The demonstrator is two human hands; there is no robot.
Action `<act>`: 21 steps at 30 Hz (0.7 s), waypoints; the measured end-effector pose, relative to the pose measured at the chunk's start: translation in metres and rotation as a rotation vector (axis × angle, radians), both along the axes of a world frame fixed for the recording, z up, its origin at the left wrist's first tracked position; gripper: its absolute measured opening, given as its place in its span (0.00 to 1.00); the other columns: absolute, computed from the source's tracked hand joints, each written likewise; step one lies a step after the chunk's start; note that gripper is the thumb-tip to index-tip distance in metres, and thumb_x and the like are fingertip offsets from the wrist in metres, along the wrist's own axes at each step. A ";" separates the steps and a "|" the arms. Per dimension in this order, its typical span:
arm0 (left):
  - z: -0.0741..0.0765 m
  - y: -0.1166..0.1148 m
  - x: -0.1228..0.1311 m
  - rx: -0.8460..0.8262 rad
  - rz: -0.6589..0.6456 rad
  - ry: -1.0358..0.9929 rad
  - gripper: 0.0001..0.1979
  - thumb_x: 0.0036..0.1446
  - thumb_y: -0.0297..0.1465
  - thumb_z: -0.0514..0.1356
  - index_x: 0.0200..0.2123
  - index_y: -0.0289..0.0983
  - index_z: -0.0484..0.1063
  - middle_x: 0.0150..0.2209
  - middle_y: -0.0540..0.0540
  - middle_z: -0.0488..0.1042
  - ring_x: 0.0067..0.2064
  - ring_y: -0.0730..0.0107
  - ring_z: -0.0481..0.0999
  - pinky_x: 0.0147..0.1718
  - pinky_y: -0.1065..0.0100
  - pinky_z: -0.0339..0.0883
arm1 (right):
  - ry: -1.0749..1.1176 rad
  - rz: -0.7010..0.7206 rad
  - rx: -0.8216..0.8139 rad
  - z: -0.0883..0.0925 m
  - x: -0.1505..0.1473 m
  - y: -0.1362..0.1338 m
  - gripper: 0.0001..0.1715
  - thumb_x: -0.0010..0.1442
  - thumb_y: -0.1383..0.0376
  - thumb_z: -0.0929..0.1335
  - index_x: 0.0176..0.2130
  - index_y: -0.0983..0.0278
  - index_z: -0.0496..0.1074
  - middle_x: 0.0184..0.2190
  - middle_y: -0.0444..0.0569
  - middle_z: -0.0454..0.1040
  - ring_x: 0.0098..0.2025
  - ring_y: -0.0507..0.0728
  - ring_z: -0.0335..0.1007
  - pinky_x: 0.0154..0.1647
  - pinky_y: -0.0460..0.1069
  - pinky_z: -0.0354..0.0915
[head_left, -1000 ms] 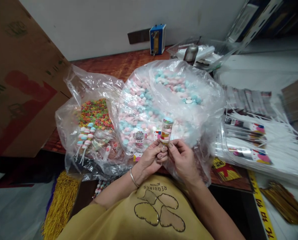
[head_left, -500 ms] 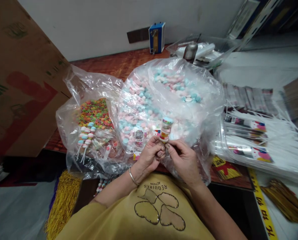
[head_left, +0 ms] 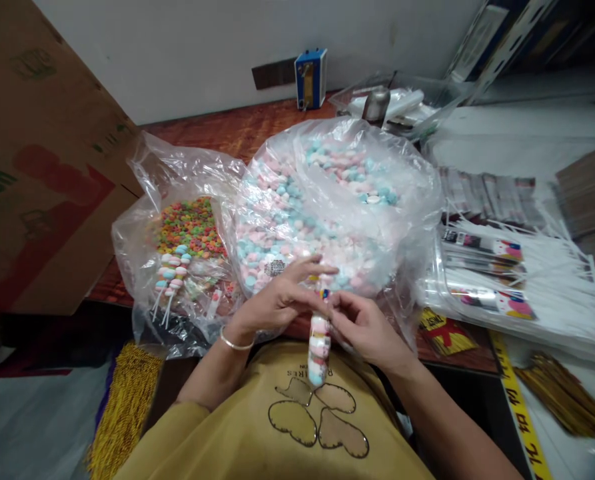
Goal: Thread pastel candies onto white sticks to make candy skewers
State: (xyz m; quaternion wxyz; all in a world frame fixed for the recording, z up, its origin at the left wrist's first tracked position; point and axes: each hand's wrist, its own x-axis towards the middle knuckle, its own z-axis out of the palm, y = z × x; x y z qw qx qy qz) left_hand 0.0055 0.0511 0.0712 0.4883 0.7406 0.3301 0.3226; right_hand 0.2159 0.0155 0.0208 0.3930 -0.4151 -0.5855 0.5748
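Observation:
A wrapped marshmallow stick [head_left: 319, 353], pink, white and pale blue in clear film, is tilted with its lower end over the shirt front. My right hand [head_left: 372, 330] pinches it near the upper part of its wrapper, thumb and index finger closed. Across the wrapper's top reaches my left hand [head_left: 284, 293], its fingers stretched out and apart, the thumb against the printed film. Just beyond both hands lies a large clear bag of pink and blue marshmallows [head_left: 282, 200]. To the left, finished-looking marshmallow sticks [head_left: 173, 272] rest on a bag of colourful ring-shaped pieces [head_left: 192, 227].
A clear tray [head_left: 482, 320] of white sticks and printed wrappers stands at the right. Gold twist ties [head_left: 444, 333] lie by the table edge. A cardboard box [head_left: 42, 173] rises at left; a blue-and-white device [head_left: 311, 79] stands by the wall.
The marshmallow stick has swung from upright above the hands to hanging down toward the shirt. My left hand has moved left and its fingers have spread; my right hand still pinches the wrapper.

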 end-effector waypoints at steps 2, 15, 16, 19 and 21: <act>0.011 -0.014 0.001 0.192 0.231 0.005 0.11 0.57 0.28 0.66 0.39 0.50 0.85 0.51 0.41 0.78 0.59 0.51 0.72 0.58 0.49 0.65 | -0.242 -0.234 0.329 0.006 0.004 0.002 0.08 0.66 0.63 0.67 0.33 0.61 0.71 0.28 0.44 0.73 0.29 0.53 0.68 0.29 0.47 0.65; -0.011 -0.020 0.009 0.016 0.077 -0.041 0.14 0.61 0.25 0.60 0.35 0.46 0.85 0.68 0.47 0.67 0.71 0.51 0.63 0.66 0.44 0.59 | -0.265 -0.149 0.566 0.009 -0.004 -0.006 0.08 0.66 0.67 0.67 0.33 0.61 0.72 0.26 0.44 0.72 0.27 0.53 0.68 0.28 0.47 0.64; -0.011 -0.023 0.009 0.082 0.037 0.027 0.16 0.60 0.23 0.59 0.35 0.47 0.85 0.70 0.50 0.64 0.74 0.50 0.56 0.68 0.40 0.54 | -0.190 -0.161 0.437 0.006 -0.004 -0.002 0.08 0.65 0.66 0.67 0.33 0.61 0.72 0.26 0.44 0.72 0.28 0.53 0.68 0.28 0.47 0.64; -0.017 -0.030 0.011 0.263 0.091 0.206 0.21 0.57 0.18 0.57 0.37 0.47 0.85 0.74 0.53 0.56 0.78 0.48 0.37 0.70 0.31 0.42 | 0.021 -0.164 0.118 -0.002 -0.004 0.004 0.09 0.64 0.60 0.69 0.33 0.62 0.73 0.26 0.42 0.72 0.26 0.52 0.66 0.27 0.47 0.64; -0.023 -0.032 0.012 0.328 0.228 0.264 0.21 0.56 0.17 0.56 0.39 0.45 0.84 0.75 0.50 0.54 0.78 0.46 0.32 0.69 0.30 0.38 | 0.130 -0.168 0.037 -0.004 -0.004 0.004 0.09 0.63 0.59 0.71 0.33 0.61 0.73 0.25 0.41 0.71 0.25 0.51 0.65 0.26 0.47 0.63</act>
